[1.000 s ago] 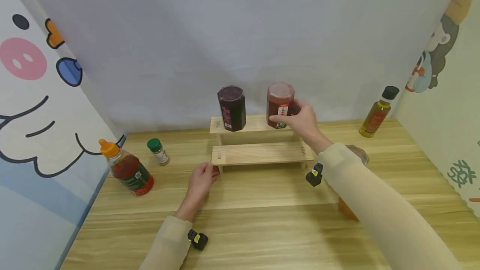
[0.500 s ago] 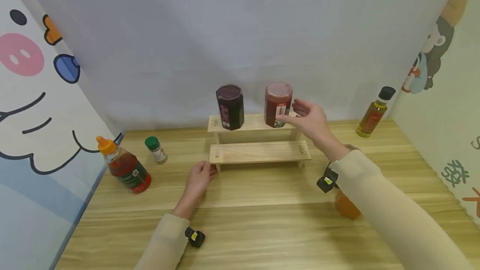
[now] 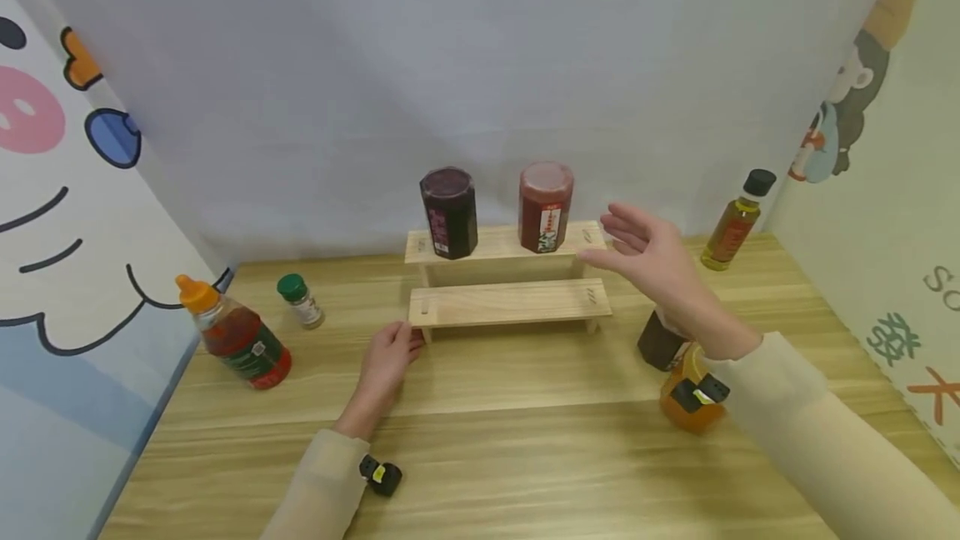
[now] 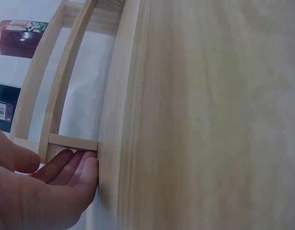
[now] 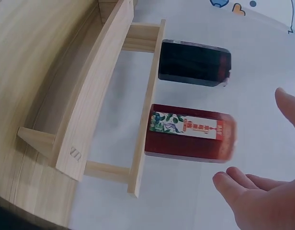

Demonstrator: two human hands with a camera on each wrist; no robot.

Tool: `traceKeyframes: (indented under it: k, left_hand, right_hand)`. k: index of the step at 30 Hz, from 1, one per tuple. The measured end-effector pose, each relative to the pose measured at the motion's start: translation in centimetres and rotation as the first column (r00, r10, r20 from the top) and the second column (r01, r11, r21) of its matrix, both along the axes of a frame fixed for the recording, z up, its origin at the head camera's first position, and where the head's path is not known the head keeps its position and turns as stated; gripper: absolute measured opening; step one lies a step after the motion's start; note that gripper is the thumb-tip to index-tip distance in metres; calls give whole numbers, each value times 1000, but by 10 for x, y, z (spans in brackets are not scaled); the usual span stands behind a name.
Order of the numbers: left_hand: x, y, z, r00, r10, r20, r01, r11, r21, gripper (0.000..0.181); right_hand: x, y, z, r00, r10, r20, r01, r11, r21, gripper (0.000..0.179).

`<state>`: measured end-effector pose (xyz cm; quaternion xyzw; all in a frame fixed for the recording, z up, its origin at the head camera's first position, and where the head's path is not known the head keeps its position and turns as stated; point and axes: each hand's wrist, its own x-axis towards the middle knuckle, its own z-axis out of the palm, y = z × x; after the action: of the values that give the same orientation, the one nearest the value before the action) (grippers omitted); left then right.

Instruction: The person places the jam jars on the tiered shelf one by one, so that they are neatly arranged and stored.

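A two-tier wooden rack (image 3: 510, 304) stands against the back wall. On its upper step are two faceted jars: a dark purple jar (image 3: 450, 219) at the left and a red jar (image 3: 546, 211) with a white-and-red label at the right. My left hand (image 3: 386, 361) holds the left end of the lower step; in the left wrist view its thumb lies at the board's end and its fingers (image 4: 73, 170) are bent at the leg. My right hand (image 3: 663, 269) is in the air right of the rack, fingers spread, apart from the red jar.
At the left stand a sauce bottle (image 3: 247, 348) with an orange cap and a green-capped spice jar (image 3: 302, 302). An oil bottle (image 3: 731, 227) stands at the back right. Beneath my right forearm are a dark jar (image 3: 660, 342) and an orange jar (image 3: 686, 407), both partly hidden.
My right hand has let go of the red jar and drawn away to the right. The red jar stays on the upper step. My left hand keeps its place at the rack's end.
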<state>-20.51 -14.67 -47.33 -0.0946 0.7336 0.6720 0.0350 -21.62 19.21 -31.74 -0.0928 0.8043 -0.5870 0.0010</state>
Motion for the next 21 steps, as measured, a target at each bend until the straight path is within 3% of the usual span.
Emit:
traceKeyframes:
  k: [6,16,21]
  left_hand:
    - [1,-2,0,1000,5,1,-5,1000,1,39]
    - [0,-1,0,1000,0,5,0,1000,-5,39]
    - [1,-1,2,1000,-4,2,4,1000,-8,39]
  right_hand:
    - [15,13,-3,998,50,-38,-49,998,26,83]
    - [44,36,-9,996,-31,-78,43,987,157,83]
    - [57,48,-15,988,-29,-151,66,967,247,84]
